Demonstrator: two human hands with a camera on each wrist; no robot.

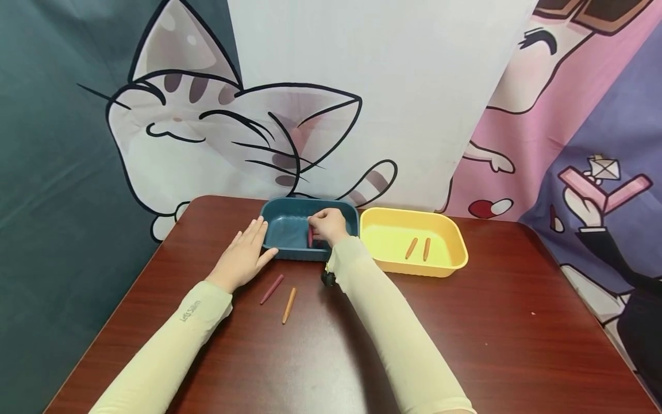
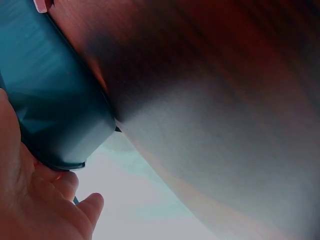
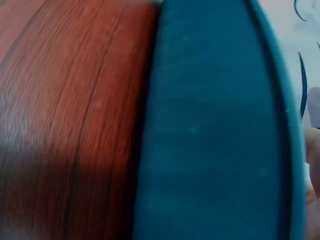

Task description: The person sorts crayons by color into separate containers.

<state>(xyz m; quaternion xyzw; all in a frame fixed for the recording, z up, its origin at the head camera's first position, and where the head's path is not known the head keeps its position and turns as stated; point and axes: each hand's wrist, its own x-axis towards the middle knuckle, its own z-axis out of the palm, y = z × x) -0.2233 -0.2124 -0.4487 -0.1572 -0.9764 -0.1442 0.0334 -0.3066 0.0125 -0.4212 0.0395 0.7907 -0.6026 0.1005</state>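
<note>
My right hand [image 1: 329, 225] reaches over the front edge of the dark blue plastic box [image 1: 284, 253] and pinches a dark red crayon [image 1: 310, 236], which points down into it. In the right wrist view, the box's wall [image 3: 215, 125] fills much of the picture and only part of the hand [image 3: 312, 170] shows at the right edge. My left hand [image 1: 243, 256] lies along the box's left side with straight fingers, its fingertips and thumb right at the rim. In front of the box, another dark red crayon [image 1: 271, 289] and an orange crayon [image 1: 289, 306] lie on the table.
A yellow plastic box [image 1: 455, 265] stands right beside the blue one, with two orange crayons [image 1: 411, 248] on its floor. Both boxes are near the back edge of the brown wooden table [image 1: 496, 333]. Behind it hangs a cartoon-printed cloth [image 1: 414, 103].
</note>
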